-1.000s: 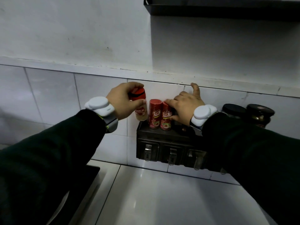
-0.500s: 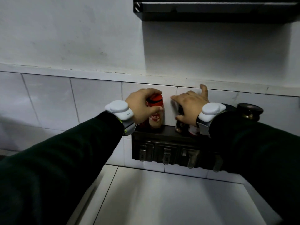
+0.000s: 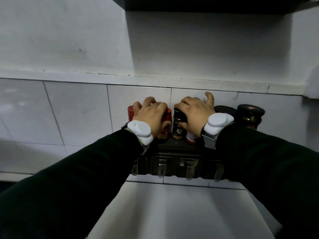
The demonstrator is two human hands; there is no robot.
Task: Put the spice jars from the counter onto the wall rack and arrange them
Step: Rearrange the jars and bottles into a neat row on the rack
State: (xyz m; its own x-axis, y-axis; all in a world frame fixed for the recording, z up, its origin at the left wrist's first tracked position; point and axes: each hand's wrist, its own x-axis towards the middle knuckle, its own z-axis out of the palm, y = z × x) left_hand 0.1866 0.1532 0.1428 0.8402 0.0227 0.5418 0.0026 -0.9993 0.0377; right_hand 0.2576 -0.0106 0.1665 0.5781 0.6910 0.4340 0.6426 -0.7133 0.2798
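Note:
A black wall rack [image 3: 174, 147] hangs on the tiled wall and carries several spice jars. My left hand [image 3: 151, 114] is closed over a red-capped garlic jar [image 3: 167, 114] at the rack's left; another red jar [image 3: 130, 111] shows behind my fingers. My right hand [image 3: 195, 111] grips a dark jar with a black lid [image 3: 177, 130] beside it. A white and red jar [image 3: 190, 138] peeks out under my right palm. Two wide black-lidded jars [image 3: 224, 109] [image 3: 250, 116] stand at the rack's right end.
Clear hooks [image 3: 161, 169] hang from the rack's front. A pale counter [image 3: 172, 209] lies below. A dark shelf or hood [image 3: 198, 4] runs overhead. A white object [image 3: 313, 83] sits at the right edge.
My left hand has set the garlic jar down onto the rack and now covers its top. My right hand has slid onto the dark jar. The camera has moved closer.

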